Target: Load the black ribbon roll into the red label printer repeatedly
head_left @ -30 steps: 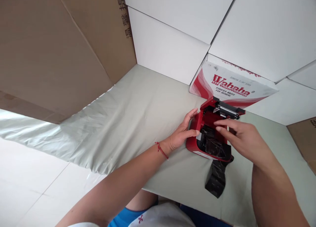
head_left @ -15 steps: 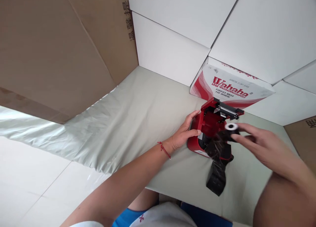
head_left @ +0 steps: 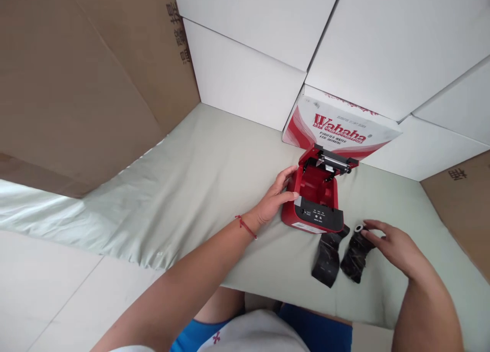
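Note:
A red label printer (head_left: pixel 313 199) stands on the cloth with its lid tipped up and its paper bay showing hollow. My left hand (head_left: pixel 276 195) grips its left side, thumb on the top edge and fingers round the wall. To the right of the printer, my right hand (head_left: pixel 390 242) pinches the top of a small roll of black labels (head_left: pixel 356 257) by its white core, with a loose tangle of strip hanging below. Beside that, another length of black label strip (head_left: pixel 326 262) lies in front of the printer, its far end near the printer's front right corner.
A white and red Wahaha water carton (head_left: pixel 337 127) stands right behind the printer. White boxes (head_left: pixel 245 71) are stacked along the back. Brown cardboard boxes (head_left: pixel 115 86) rise at the left and at the right edge. Pale green cloth (head_left: pixel 214 178) covers the surface.
My right hand has carried the black label roll away from above the printer's bay, down and to the front right. My left hand keeps its grip on the printer. The view has shifted slightly.

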`<state>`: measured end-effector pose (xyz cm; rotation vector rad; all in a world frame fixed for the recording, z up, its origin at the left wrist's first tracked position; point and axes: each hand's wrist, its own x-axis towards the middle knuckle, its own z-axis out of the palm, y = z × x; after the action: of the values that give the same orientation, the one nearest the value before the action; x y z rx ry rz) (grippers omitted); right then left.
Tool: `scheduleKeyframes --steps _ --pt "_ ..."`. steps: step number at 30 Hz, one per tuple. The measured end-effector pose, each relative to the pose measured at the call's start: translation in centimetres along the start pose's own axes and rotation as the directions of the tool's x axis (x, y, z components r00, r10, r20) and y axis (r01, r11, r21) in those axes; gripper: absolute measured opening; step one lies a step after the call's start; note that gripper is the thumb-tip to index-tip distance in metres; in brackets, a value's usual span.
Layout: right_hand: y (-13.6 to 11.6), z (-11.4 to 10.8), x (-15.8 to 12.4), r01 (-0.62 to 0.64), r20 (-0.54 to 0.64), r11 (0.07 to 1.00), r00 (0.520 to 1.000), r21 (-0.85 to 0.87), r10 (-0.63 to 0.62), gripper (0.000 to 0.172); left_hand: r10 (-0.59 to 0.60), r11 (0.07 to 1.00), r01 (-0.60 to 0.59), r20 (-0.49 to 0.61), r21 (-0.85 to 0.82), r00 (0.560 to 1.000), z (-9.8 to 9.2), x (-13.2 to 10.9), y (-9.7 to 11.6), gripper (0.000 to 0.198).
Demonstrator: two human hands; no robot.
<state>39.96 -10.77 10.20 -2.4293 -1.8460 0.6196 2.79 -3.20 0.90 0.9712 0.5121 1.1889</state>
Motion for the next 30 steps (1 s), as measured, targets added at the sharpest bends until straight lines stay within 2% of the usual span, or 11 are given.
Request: scheduleKeyframes --steps 2,5,9,11,13,15,19,22,26,28,30 --pt "-1.6 0.6 -0.2 0.068 -0.036 0.997 0.997 0.031 -0.067 0.066 -0.004 1.000 0.004 0.009 -0.002 1.000 0.0 0.0 0.1 0.088" --pt "-4.3 1.7 -0.4 0.236 0.053 0.969 0.969 0.068 -0.240 0.053 -0.011 1.000 0.011 0.017 0.003 1.000 -0.1 -0.1 0.2 0.085" --pt "-6.7 2.1 -0.9 0.285 0.112 0.958 0.952 0.014 -0.285 0.037 -0.005 1.000 0.005 0.010 0.016 1.000 -0.2 0.0 -0.1 0.085" --pt "-6.7 0.9 -1.9 0.324 0.174 0.938 0.923 0.126 -0.342 0.033 0.005 0.999 -0.005 0.008 0.032 1.000 -0.3 0.0 -0.3 0.083" --pt "-6.3 -1.1 -3.2 0.368 0.211 0.891 0.880 0.264 -0.426 0.039 0.005 0.999 -0.006 0.016 0.046 1.000 -0.3 -0.1 -0.3 0.083" --pt "-5.7 -3.4 -4.2 0.402 0.130 0.871 0.883 0.281 -0.450 0.049 -0.005 0.999 0.004 0.018 0.044 1.000 -0.1 -0.1 -0.2 0.083" --pt "-6.6 -6.4 -3.6 0.440 -0.054 0.894 0.898 0.079 -0.437 0.059 -0.023 1.000 0.023 0.004 0.009 1.000 0.2 -0.2 0.3 0.082" --pt "-10.6 -6.8 -1.4 0.459 -0.061 0.886 0.884 -0.071 -0.463 0.057 -0.027 1.000 0.027 0.020 0.007 0.999 0.3 -0.1 0.4 0.083" --pt "-17.9 -5.8 1.0 0.505 0.108 0.813 0.862 -0.291 -0.496 0.033 -0.010 1.000 0.010 0.021 0.012 1.000 0.3 0.2 0.4 0.085" --pt "-20.5 -4.9 1.8 0.459 0.207 0.803 0.888 -0.380 -0.410 0.028 -0.007 1.000 0.007 0.013 0.023 1.000 0.2 0.2 0.3 0.083" --pt "-21.7 -4.0 2.3 0.414 0.241 0.794 0.909 -0.445 -0.339 0.030 -0.009 0.999 0.008 0.012 0.037 1.000 0.2 0.2 0.3 0.083"
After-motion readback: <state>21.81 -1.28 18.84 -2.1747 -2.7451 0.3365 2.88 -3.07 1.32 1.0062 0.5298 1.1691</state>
